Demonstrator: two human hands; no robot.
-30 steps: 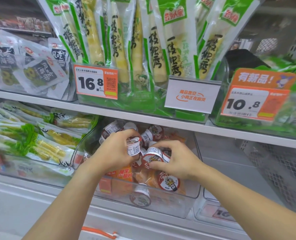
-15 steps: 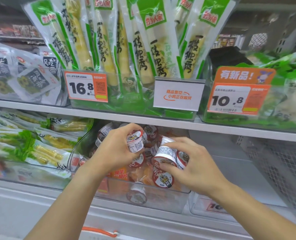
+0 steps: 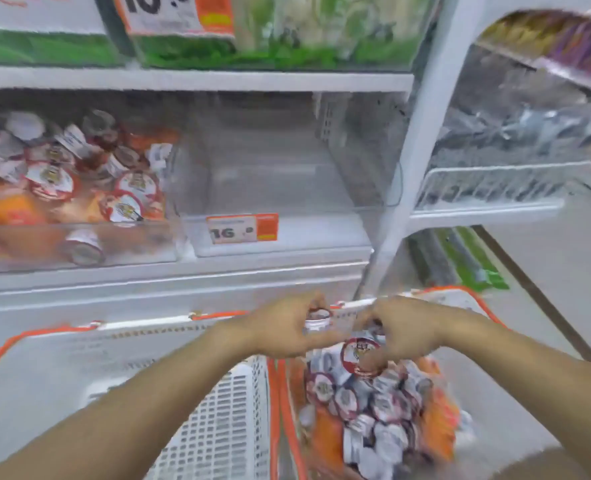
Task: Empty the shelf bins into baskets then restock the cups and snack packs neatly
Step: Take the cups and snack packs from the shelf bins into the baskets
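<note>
The frame is blurred by motion. My left hand [image 3: 287, 327] grips a small white cup [image 3: 316, 318] with a red-rimmed lid. My right hand [image 3: 401, 329] holds another cup [image 3: 361, 356], lid facing me. Both hands hover over the right basket [image 3: 467, 296], an orange-rimmed basket holding several cups [image 3: 366, 407] and orange snack packs [image 3: 328, 431]. On the shelf at upper left, a clear bin [image 3: 79, 244] still holds several cups and orange packs.
A white orange-rimmed basket [image 3: 218, 420] sits to the left of the filled one. A clear bin [image 3: 273, 233] with a 16-something price tag stands beside the cup bin. A white shelf post [image 3: 422, 140] rises at right, with green packs above.
Both hands have lifted cups out of the shelf bin and dropped down to the right basket. My view has swung down and to the right.
</note>
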